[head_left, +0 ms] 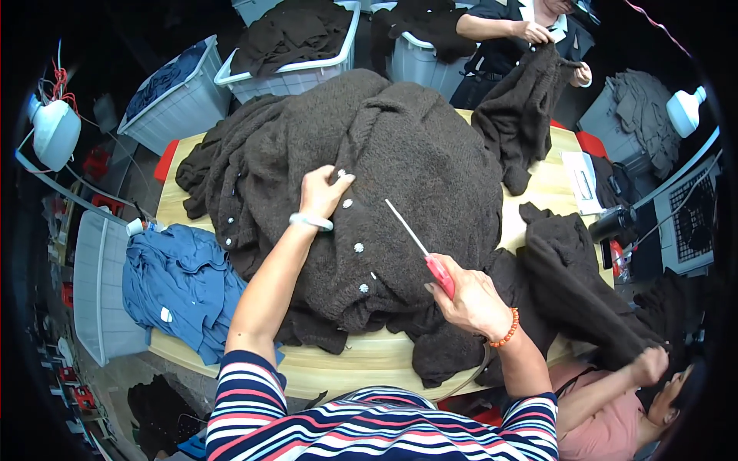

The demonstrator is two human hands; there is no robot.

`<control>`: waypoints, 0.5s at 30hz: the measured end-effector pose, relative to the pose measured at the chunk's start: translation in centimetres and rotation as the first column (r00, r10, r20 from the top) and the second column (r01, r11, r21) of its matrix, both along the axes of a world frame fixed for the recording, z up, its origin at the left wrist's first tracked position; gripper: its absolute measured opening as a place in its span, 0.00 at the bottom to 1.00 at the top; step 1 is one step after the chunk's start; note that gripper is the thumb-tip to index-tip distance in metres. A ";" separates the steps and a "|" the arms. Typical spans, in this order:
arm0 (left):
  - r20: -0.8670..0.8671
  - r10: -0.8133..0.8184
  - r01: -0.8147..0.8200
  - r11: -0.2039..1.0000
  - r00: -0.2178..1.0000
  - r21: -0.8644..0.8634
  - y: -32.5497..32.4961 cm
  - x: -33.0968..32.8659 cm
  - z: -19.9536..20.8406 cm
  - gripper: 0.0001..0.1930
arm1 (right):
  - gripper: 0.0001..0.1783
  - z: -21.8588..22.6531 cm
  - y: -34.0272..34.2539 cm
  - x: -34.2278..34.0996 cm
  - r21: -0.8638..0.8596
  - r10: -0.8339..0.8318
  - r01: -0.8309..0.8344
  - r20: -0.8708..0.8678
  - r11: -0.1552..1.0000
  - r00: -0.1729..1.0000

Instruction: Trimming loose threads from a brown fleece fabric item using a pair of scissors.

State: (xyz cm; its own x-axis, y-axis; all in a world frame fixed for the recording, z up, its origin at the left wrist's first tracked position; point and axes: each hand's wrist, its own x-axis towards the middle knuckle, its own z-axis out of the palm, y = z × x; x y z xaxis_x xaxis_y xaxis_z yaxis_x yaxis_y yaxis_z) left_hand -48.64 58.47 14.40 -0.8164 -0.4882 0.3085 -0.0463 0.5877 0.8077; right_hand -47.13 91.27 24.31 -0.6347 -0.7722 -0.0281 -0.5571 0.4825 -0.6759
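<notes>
A large heap of dark brown knitted cardigan (pixel 430 154) covers the middle of the table. Its front edge carries a row of sparkly white buttons (pixel 359 247). My left hand (pixel 321 192) pinches that edge close to the top button, its thumb and fingers closed on the knit. In my right hand (pixel 465 296) is a red-handled tool (pixel 411 234) with a long, thin metal shaft; its exact kind is unclear. The shaft points up and left over the cardigan, its tip to the right of the buttons. Whether the tip touches the fabric, I cannot tell.
Blue garments (pixel 181 276) lie at the table's left. Plastic bins (pixel 300 77) of clothes stand beyond the far edge. A co-worker at the far right holds up a dark knit (pixel 523 107); another person's hand (pixel 649 366) is at the lower right. Lamps (pixel 58 134) flank the table.
</notes>
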 end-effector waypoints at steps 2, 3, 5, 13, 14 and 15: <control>0.024 -0.020 0.017 0.991 1.000 0.134 0.7 1.8 -0.6 0.14 | 0.22 0.3 -0.7 0.0 0.064 0.018 -0.019 0.021 0.998 1.000; -0.106 -0.044 0.074 0.951 0.993 0.299 1.2 1.7 -1.6 0.17 | 0.21 0.7 -1.2 0.0 0.098 0.024 -0.028 0.034 0.995 0.999; -0.144 -0.057 0.091 0.966 0.988 0.243 1.8 2.2 -1.1 0.19 | 0.21 1.1 -2.3 0.2 0.113 0.038 -0.040 0.023 0.993 0.999; -0.268 -0.027 0.087 0.973 0.963 0.213 2.8 2.7 -2.2 0.21 | 0.15 -0.1 -3.0 1.6 0.223 0.216 -0.219 0.039 0.950 0.976; -0.236 0.005 0.057 0.965 0.972 0.254 2.9 3.0 -2.5 0.21 | 0.15 0.0 -2.6 2.0 0.219 0.214 -0.220 0.050 0.951 0.976; -0.249 0.015 0.065 0.948 0.968 0.312 3.1 3.6 -2.8 0.15 | 0.15 0.2 -2.4 2.3 0.222 0.221 -0.228 0.055 0.948 0.974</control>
